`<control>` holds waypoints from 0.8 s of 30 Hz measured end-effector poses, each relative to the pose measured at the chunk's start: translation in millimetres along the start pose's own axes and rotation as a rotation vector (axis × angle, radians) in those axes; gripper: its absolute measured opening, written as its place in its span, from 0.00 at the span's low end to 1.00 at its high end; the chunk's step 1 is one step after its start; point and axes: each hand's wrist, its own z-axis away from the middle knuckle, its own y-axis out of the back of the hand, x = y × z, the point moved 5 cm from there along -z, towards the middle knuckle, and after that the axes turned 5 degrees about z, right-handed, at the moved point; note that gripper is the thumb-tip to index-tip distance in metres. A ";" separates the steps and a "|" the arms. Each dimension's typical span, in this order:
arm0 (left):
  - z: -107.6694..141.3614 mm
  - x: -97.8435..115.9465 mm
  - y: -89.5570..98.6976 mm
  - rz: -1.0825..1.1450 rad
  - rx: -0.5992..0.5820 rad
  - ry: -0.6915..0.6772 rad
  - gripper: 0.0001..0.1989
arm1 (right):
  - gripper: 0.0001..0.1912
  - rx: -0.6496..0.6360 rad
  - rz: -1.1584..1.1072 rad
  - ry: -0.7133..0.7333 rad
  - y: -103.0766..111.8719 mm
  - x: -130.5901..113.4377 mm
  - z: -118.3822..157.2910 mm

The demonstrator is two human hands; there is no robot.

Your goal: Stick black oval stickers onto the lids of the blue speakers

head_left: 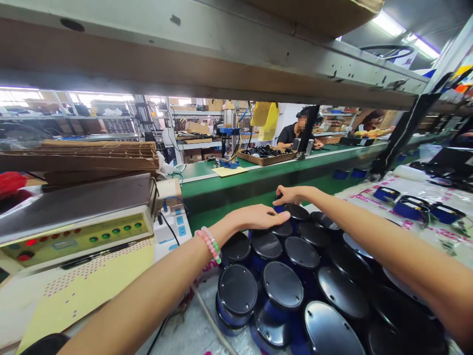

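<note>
Many round black-topped parts with blue sides (283, 284) stand packed and partly stacked on a plastic-covered bench. My left hand (260, 217), with a pink and green bead bracelet at its wrist, lies flat with fingers stretched over the far parts. Just beyond it, my right hand (287, 195) has its fingers bent in around something dark and small at the far edge of the group; what it is cannot be made out.
A control box with lit buttons (107, 231) and a white power strip (175, 229) are at the left. Beyond runs a green conveyor (229, 190). Blue parts (412, 207) lie at the right. A metal beam (207, 59) crosses overhead. A person (291, 133) sits across.
</note>
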 end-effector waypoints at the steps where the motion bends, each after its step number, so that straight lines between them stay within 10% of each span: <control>1: -1.6 -0.9 -1.1 -0.003 -0.003 0.022 0.32 | 0.15 0.004 0.020 -0.012 -4.2 1.0 -1.7; 7: -2.1 -9.0 -2.1 0.007 -0.066 0.097 0.37 | 0.18 0.148 0.090 0.118 23.1 -19.7 10.1; 14: 4.7 -13.8 -3.6 0.072 -0.072 0.091 0.40 | 0.30 0.173 0.086 0.343 61.9 -46.7 87.2; 24: 57.0 -0.3 30.2 0.167 0.159 0.100 0.36 | 0.32 0.119 0.175 0.293 33.8 -57.7 151.0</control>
